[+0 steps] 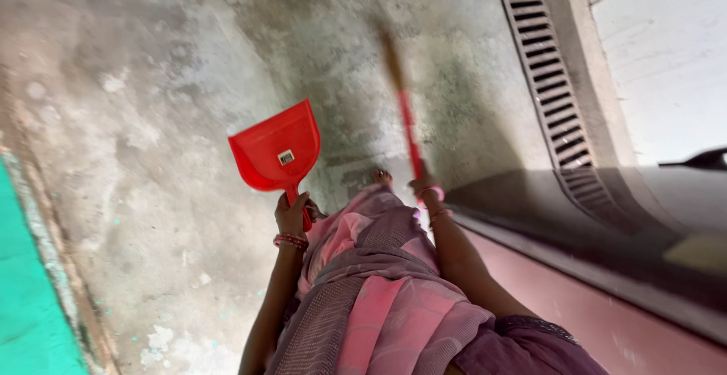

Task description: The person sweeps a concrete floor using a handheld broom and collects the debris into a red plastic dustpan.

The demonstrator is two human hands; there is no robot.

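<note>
While you stand on the concrete floor (151,117):
Left hand (291,214): closed around the red dustpan (276,150) handle, pan looks empty.
Right hand (425,188): gripping the broom (405,114), blurred, ahead of you.
Progress: nothing gathered visibly; sweeping seemingly remains.

I judge this an outdoor yard or passage beside a dwelling. Grounds: a worn, stained concrete floor (151,117), a slotted metal drain grate (549,79) along a whitewashed wall (666,49), a green painted edge (30,299) and a pink plinth (606,314).
</note>
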